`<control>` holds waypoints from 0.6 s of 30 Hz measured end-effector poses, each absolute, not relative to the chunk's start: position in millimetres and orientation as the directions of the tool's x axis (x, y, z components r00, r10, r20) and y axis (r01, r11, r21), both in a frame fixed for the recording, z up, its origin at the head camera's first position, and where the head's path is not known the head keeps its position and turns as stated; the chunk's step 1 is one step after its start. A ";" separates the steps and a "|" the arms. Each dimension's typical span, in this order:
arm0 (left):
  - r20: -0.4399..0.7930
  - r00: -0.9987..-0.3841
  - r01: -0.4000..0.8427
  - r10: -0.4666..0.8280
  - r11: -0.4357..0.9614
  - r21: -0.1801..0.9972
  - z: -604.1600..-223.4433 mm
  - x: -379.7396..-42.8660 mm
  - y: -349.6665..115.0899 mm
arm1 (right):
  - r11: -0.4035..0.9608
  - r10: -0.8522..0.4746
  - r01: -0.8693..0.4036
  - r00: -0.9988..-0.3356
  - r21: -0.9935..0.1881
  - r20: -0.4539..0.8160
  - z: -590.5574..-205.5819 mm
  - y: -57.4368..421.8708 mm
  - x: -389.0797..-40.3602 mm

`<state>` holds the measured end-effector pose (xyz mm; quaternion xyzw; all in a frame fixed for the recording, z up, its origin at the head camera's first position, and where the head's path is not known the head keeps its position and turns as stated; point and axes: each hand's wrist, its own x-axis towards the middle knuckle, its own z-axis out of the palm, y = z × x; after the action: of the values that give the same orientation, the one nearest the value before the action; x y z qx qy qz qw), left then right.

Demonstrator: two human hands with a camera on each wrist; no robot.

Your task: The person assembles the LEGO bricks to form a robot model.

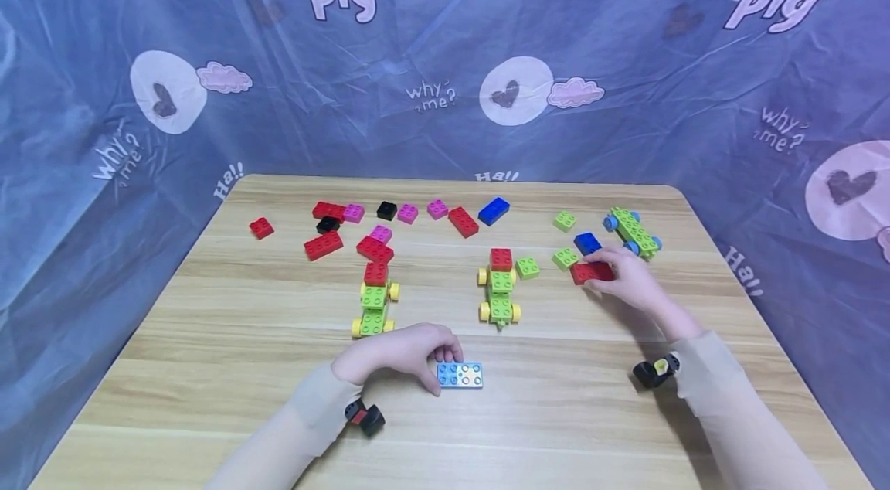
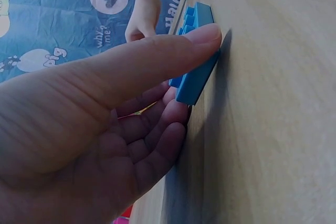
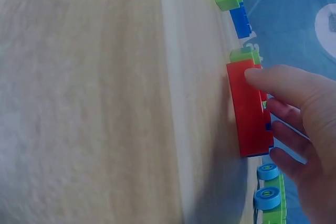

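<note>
My left hand (image 1: 420,351) pinches a light blue 2x4 brick (image 1: 466,376) near the front middle of the table. In the left wrist view, its thumb lies along one long side of that brick (image 2: 197,82), the fingers across from it. Farther right, my right hand (image 1: 631,283) has a red 2x4 brick (image 1: 586,273) between thumb and fingers. The right wrist view shows the thumb on the red brick's side (image 3: 249,114), with the other fingers partly behind it. Close by the red brick are a dark blue brick (image 1: 587,243) and a green brick (image 1: 565,258).
Two green cars with yellow wheels, a left one (image 1: 373,311) and a middle one (image 1: 501,297), each carry a red brick. A green base with blue wheels (image 1: 636,233) stands far right. Several loose red, pink, black, blue and green bricks lie toward the back of the wooden table (image 1: 229,366).
</note>
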<state>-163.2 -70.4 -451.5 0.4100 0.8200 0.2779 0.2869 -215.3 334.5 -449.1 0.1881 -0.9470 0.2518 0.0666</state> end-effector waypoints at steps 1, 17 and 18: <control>-0.245 -0.501 0.511 0.830 0.512 0.690 -451.3 -163.0 -70.6 | 0.804 -0.326 -0.398 -0.917 -0.442 0.232 -450.3 334.2 -215.4; -0.261 -0.506 0.494 0.822 0.524 0.694 -451.3 -162.8 -71.4 | 0.803 -0.314 -0.382 -0.924 -0.457 0.219 -455.1 331.7 -214.2; -0.260 -0.506 0.493 0.822 0.523 0.695 -451.6 -162.9 -71.3 | 0.802 -0.316 -0.380 -0.925 -0.462 0.212 -454.8 331.7 -214.1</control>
<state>-162.9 -71.3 -451.6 0.4003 0.8214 0.2798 0.2946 -214.1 331.7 -454.8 0.1837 -0.9471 0.2558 0.0621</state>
